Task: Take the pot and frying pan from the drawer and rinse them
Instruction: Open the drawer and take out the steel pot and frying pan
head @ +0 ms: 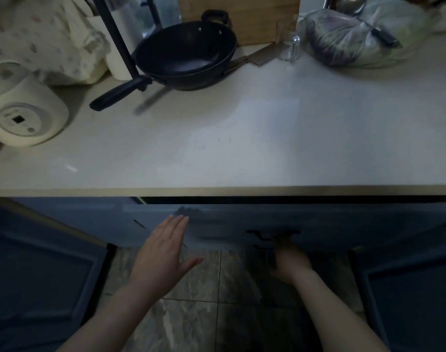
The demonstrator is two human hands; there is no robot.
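View from above a pale counter and the blue drawer front beneath it. Left hand: fingers straight and together, thumb spread, palm flat against the drawer front to the left of the handle. Right hand: reaches up under the dark handle, fingers hidden behind it in shadow, so whether they curl round it cannot be told. The two hands are apart, with tiled floor visible between the forearms. Pan: black, long-handled, on the counter at the rear, handle pointing toward the left front; no pot can be made out. Also on the counter: a white cooker at left, a cleaver and a glass beside the pan, a wooden board leaning behind, a filled plastic bag at right
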